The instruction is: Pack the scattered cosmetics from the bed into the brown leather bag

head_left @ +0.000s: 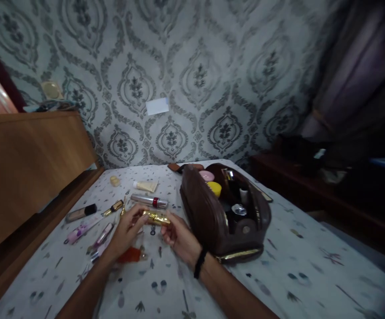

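Note:
A shiny gold tube, perhaps a lipstick, is held level between my two hands. My left hand pinches its left end, and the fingers of my right hand close on its right end. Beside my right hand stands an unzipped brown leather bag. Inside it show a yellow round item, a pink round item and a clear-topped jar. Just beyond my hands lies a silver tube with a red band. An orange item sits partly behind my left wrist.
Left on the patterned sheet lie a foundation bottle, a black-and-gold tube, a purple-patterned tube and a pink tube. A cream squeeze tube lies farther back. A wooden board borders the left side; a papered wall rises behind.

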Demonstrator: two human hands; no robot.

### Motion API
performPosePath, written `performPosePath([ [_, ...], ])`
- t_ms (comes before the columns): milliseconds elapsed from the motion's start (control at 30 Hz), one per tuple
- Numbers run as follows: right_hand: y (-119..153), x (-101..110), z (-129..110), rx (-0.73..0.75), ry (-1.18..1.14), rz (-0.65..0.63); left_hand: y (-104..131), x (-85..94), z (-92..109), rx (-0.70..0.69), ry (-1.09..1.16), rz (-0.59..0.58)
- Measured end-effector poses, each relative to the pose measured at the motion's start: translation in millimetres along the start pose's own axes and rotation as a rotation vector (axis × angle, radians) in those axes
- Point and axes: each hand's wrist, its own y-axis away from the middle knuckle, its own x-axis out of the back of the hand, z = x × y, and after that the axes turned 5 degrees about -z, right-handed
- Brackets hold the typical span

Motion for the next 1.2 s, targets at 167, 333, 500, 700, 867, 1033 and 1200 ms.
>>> performPosePath([
  [167,-3,0,3,-0.065,-0.140,-0.001,-17,12.0,21,-0.006,-0.057,0.059],
  [333,-5,3,11,-0.115,-0.195,-0.054,-56,19.3,75,-0.081,-0.080,0.115],
  [500,-8,4,16,-0.141,-0.171,-0.084,-104,-9.4,123,-0.206,-0.177,0.033],
  [700,-11,6,17,-0.096,-0.178,-0.119,-148,-47.0,153,-0.340,-0.398,-0.160],
  [867,-9,6,20,-0.084,-0.204,-0.131,-168,-59.5,162,-0.374,-0.642,-0.307],
  [1033,-10,3,21,-0.110,-0.206,-0.142,-187,-64.7,152,-0.381,-0.801,-0.358],
  [1200,-10,2,17,-0.116,-0.202,-0.115,-209,-70.8,141,-0.320,-0.926,-0.437],
])
